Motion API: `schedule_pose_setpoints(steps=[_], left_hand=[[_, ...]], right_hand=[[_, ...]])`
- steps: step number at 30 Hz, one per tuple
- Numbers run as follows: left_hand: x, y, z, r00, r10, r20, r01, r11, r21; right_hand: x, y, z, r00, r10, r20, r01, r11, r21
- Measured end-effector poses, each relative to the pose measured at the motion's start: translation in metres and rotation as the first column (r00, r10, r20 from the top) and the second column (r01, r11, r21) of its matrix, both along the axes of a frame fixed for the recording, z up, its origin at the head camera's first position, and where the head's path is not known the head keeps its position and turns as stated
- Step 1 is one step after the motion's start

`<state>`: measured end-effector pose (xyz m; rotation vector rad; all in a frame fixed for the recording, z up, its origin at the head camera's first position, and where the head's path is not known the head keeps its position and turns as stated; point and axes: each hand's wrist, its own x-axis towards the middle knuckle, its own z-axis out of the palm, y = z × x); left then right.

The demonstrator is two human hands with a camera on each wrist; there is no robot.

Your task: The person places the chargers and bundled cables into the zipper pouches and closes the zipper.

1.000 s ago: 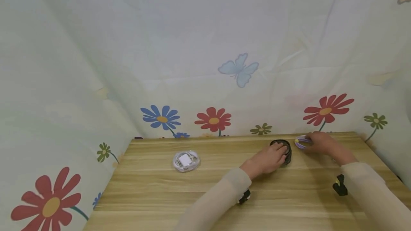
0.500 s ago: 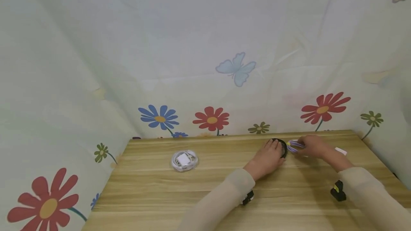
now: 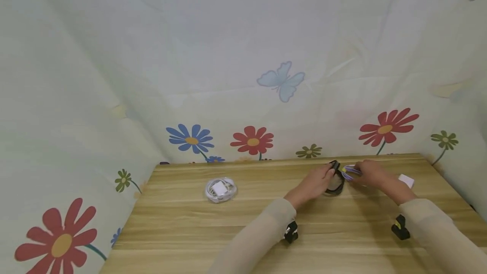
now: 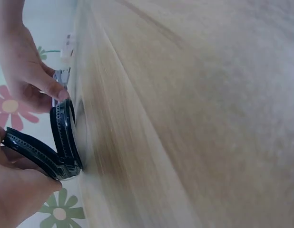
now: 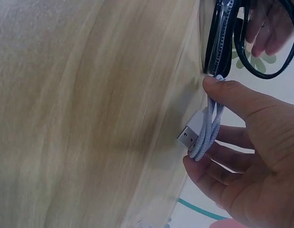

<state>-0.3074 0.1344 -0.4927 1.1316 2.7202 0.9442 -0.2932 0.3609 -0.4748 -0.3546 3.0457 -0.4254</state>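
In the head view, my left hand (image 3: 313, 183) pinches the raised upper rim of a small round black zip case (image 3: 335, 191) at the back right of the table. Zipper teeth line both edges of the case (image 4: 61, 133) in the left wrist view, and its two halves stand apart like a clam. My right hand (image 3: 373, 174) holds a bundled pale purple-grey USB cable (image 3: 351, 172) between thumb and fingers, right at the case's edge. The cable's USB plug (image 5: 189, 135) shows in the right wrist view. A yellow tie sits on the bundle.
A white coiled cable with a white charger plug (image 3: 220, 190) lies at the left on the wooden table (image 3: 182, 223). Another small white block (image 3: 406, 180) lies behind my right wrist. A flower-printed cloth (image 3: 228, 75) stands behind the table's far edge.
My right hand has brought the cable leftward to the case. My left hand has gone from lying over the case to lifting its upper half. The white block at the right has come into sight.
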Motion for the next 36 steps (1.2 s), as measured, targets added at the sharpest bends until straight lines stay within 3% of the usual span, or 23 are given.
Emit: schedule_pose_setpoints(steps=[5, 13, 23, 33, 36], left_hand=[[0.001, 0.001, -0.001, 1.0, -0.023, -0.015, 0.023, 1.0, 0.008], [0.001, 0.003, -0.001, 0.998, 0.057, -0.021, -0.056, 0.998, 0.032], [0.005, 0.003, 0.0, 0.997, 0.069, 0.031, -0.07, 0.997, 0.037], [0.01, 0.002, 0.001, 0.996, 0.078, 0.046, -0.083, 0.991, 0.104], [0.011, 0.001, 0.003, 0.993, 0.079, 0.093, -0.092, 0.984, 0.151]], right_hand=[[0.001, -0.001, 0.002, 0.999, -0.041, 0.016, 0.041, 0.999, -0.008], [0.011, -0.017, 0.019, 0.996, -0.033, -0.08, 0.029, 0.998, -0.049], [0.019, -0.021, 0.028, 0.994, -0.058, -0.095, 0.056, 0.998, -0.026], [0.021, -0.028, 0.017, 0.998, -0.059, -0.013, 0.059, 0.998, -0.006], [0.021, -0.026, 0.012, 0.997, -0.07, -0.023, 0.07, 0.997, -0.024]])
